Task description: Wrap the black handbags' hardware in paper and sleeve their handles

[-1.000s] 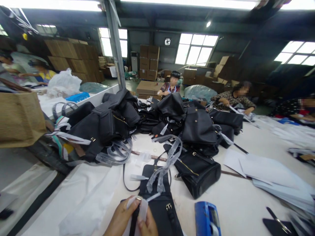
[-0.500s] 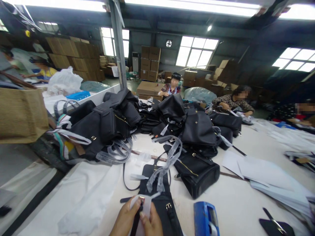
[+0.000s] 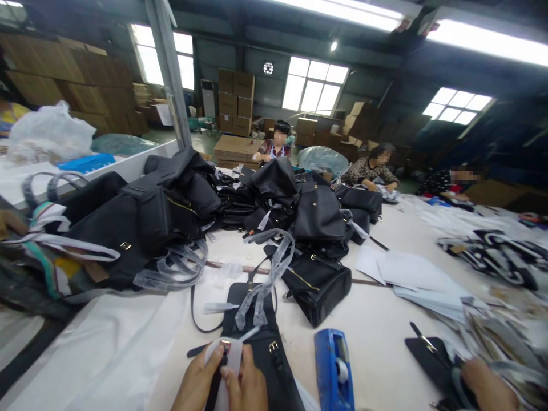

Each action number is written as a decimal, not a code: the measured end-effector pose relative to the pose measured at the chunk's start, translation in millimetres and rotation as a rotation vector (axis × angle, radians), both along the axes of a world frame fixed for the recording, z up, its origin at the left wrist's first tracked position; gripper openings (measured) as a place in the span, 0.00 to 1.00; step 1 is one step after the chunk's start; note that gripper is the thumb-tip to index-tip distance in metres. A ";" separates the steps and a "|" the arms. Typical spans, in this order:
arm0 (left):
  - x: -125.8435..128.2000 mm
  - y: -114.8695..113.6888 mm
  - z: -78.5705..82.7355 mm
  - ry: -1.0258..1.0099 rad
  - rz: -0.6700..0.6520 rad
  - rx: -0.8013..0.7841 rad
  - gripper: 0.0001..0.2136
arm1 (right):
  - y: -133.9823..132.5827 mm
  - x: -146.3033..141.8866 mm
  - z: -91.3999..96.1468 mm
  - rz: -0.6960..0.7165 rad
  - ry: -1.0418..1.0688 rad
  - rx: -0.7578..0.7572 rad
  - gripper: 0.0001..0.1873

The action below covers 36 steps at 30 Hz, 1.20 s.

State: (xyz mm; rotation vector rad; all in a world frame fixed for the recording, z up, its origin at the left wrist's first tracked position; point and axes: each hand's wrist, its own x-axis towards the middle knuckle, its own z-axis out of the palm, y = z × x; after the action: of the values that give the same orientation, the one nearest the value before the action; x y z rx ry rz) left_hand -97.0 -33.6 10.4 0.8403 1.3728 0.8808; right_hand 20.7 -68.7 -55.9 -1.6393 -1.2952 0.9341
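A flat black bag (image 3: 261,348) lies in front of me on the white table (image 3: 385,342), its handles wrapped in clear plastic. My left hand (image 3: 196,383) and my right hand (image 3: 247,387) are both closed on a piece of white wrapping paper (image 3: 233,355). The paper is folded around the bag's black strap (image 3: 221,358), which carries a gold buckle. My thumbs press the paper from either side of the strap.
A blue tape dispenser (image 3: 334,365) stands right of my hands. An upright black bag (image 3: 317,282) and a pile of black bags (image 3: 180,205) lie beyond. White sheets (image 3: 411,274) spread to the right. Another person's hand (image 3: 488,389) is at lower right; several people work at the far end.
The view has swung to the right, bringing another person's hand and patterned items into sight. My hands stay closed on the paper around the strap, a little higher in view.
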 end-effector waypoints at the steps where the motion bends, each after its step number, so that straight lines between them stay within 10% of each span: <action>1: 0.4 -0.1 -1.4 0.001 -0.003 -0.010 0.22 | -1.0 -1.6 -2.2 -0.004 -0.032 -0.006 0.24; 17: 2.9 4.0 -13.0 0.069 -0.074 0.013 0.22 | -2.2 -3.7 -8.6 0.259 -0.138 -0.083 0.32; 24: -2.5 1.8 0.9 -0.159 0.021 -0.093 0.24 | 12.6 29.1 22.6 0.596 0.327 -0.237 0.35; 29: -3.6 2.9 8.4 -0.235 -0.003 -0.135 0.26 | 26.0 30.8 19.8 0.531 0.769 -0.391 0.43; 36: 0.6 11.1 3.1 -0.149 -0.047 -0.069 0.27 | 36.7 17.7 2.5 0.412 0.731 -0.424 0.46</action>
State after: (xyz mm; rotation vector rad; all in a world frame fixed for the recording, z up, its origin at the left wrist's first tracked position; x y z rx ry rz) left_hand -96.5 -22.4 13.5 0.7365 1.2425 0.8384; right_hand 38.5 -32.0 -53.4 -1.1252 -0.9536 1.9447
